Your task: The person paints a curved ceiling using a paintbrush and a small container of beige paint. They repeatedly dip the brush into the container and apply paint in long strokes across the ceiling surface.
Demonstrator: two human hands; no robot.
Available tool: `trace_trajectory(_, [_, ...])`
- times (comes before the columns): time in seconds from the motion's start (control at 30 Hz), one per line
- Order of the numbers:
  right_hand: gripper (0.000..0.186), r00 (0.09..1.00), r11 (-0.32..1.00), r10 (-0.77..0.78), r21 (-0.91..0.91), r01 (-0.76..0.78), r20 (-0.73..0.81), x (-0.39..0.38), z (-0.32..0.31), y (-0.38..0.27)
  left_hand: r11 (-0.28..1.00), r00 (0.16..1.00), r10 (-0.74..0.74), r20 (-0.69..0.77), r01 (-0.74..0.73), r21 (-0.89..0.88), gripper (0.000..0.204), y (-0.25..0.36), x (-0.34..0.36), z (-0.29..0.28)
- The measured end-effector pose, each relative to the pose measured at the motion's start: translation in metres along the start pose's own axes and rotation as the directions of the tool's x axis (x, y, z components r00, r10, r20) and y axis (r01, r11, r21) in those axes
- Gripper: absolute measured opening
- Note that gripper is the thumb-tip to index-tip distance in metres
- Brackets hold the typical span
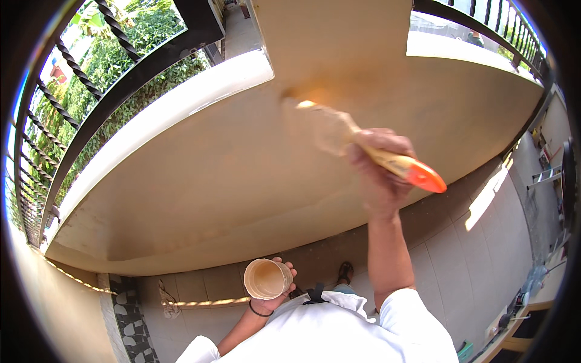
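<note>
My right hand (381,169) is closed round the wooden handle of a paintbrush (396,160), whose handle end is orange-red. The brush head points up and left, against or just before the beige wall (242,163); motion blurs it, so contact is hard to tell. A darker, wet-looking patch lies on the wall around the bristle tips. Low in front of my body, my left hand (283,289) holds a round paint cup (267,279), its open mouth upward. A light brown liquid shows inside it.
White ledges (175,121) cap the low wall, with black twisted-bar railings (115,30) above. Green shrubs (145,36) grow beyond. Grey floor tiles (448,260) lie below, and a crumpled cloth (169,302) rests at the left. A cluttered wooden table (514,333) stands at lower right.
</note>
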State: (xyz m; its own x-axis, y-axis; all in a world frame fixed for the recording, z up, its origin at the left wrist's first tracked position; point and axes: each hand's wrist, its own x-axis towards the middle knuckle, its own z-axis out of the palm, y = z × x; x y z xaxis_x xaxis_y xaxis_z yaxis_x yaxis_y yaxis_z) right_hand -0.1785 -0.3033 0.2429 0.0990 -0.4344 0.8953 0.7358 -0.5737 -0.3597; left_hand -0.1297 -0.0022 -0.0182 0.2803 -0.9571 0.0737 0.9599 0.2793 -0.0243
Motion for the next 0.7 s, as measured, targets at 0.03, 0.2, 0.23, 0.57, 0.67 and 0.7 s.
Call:
trace_trajectory(0.03, [0.026, 0.981, 0.990, 0.010, -0.137, 0.017, 0.195, 0.000, 0.009, 0.005, 1.000, 1.000, -0.007, 0.008, 0.007, 0.001, 0.070, 0.002, 0.001, 0.000])
trace_trajectory(0.2, [0.023, 0.966, 0.989, 0.005, -0.138, -0.042, -0.260, 0.028, -0.014, -0.017, 0.999, 0.999, 0.017, 0.039, -0.015, -0.050, 0.071, -0.008, -0.003, -0.007])
trace_trajectory(0.23, [0.021, 0.939, 0.980, -0.037, -0.197, -0.033, -0.342, 0.032, -0.023, -0.029, 0.998, 0.999, 0.028, 0.035, -0.027, -0.053, 0.070, -0.012, -0.006, -0.009])
trace_trajectory(0.57, [0.033, 0.986, 1.000, -0.014, -0.024, 0.010, -0.165, 0.033, 0.019, -0.008, 1.000, 0.997, 0.020, 0.078, -0.018, -0.021, 0.071, -0.006, 0.016, -0.003])
trace_trajectory(0.67, [0.028, 0.926, 0.993, -0.047, -0.122, 0.001, -0.375, 0.041, -0.012, -0.019, 0.998, 0.996, 0.040, 0.082, -0.037, -0.041, 0.070, -0.009, 0.018, -0.005])
trace_trajectory(0.7, [0.029, 0.959, 0.994, -0.032, -0.106, 0.002, -0.280, 0.039, -0.017, -0.022, 0.998, 0.997, 0.035, 0.072, -0.031, -0.060, 0.070, -0.010, 0.018, -0.005])
